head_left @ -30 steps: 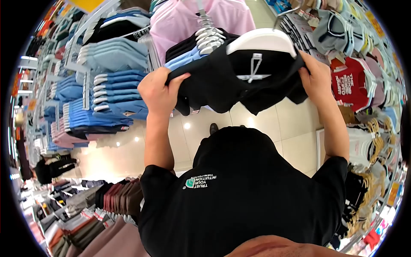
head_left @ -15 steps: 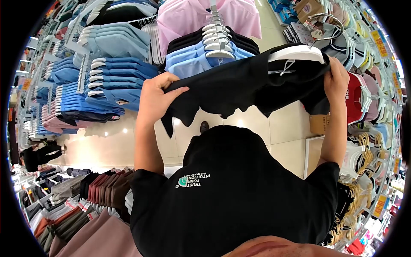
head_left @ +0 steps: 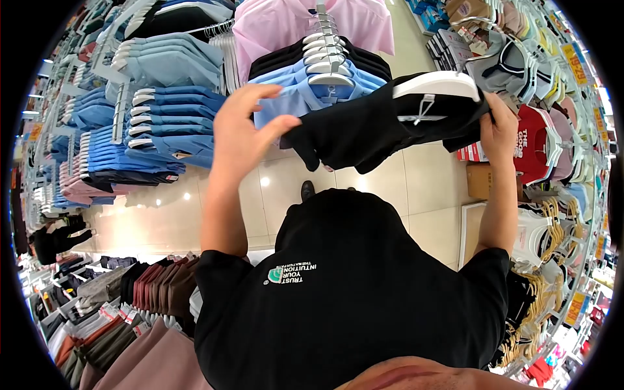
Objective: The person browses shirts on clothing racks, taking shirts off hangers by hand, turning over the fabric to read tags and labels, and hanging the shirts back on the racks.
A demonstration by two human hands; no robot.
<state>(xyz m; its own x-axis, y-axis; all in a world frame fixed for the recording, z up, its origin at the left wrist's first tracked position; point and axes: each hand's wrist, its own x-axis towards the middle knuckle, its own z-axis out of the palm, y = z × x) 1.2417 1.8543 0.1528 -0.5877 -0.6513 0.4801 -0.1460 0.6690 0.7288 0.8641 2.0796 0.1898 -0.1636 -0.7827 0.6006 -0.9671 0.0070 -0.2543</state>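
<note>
A black shirt [head_left: 364, 127] hangs stretched out in front of my chest, with a white hanger [head_left: 439, 86] inside its collar and a white tag string at the neck. My right hand [head_left: 499, 127] grips the shirt's shoulder beside the hanger's end. At the shirt's other end, my left hand [head_left: 244, 133] has its thumb and fingers spread apart, close to the black cloth with none of it between them. Just beyond the shirt hang light blue shirts [head_left: 292, 91] on white hangers.
Racks of blue shirts [head_left: 172, 120] stand on the left, a pink shirt [head_left: 260, 32] ahead. Red shirts [head_left: 534, 143] and a cardboard box [head_left: 480, 181] are on the right. Brown garments [head_left: 146, 354] hang lower left. Another person [head_left: 55, 242] is far left.
My left hand has opened and let go of the black shirt's end. The shirt and my right hand have shifted slightly left, and the shirt's lower edge hangs less far down at the left.
</note>
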